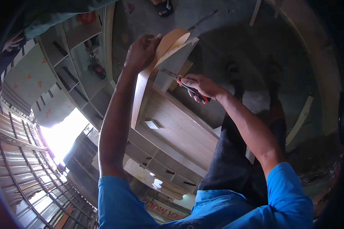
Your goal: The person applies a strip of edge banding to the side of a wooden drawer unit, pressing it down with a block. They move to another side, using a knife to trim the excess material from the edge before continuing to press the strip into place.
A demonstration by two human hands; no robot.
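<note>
1. Head view, 12 o'clock: curled tan strip at the far end of the cabinet. Probably light, springy, easily creased; hold along its edge.
2. 11 o'clock: left hand touches the strip; fingertips hidden, pinch cannot be confirmed.
3. Between 1 and 2 o'clock: right hand wraps the red-and-black knife, blade toward 10 o'clock. Likely rigid; grip the handle.

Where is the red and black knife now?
In the head view, the knife is in the right hand, just above and right of centre, its blade below the curled tan strip.
</note>
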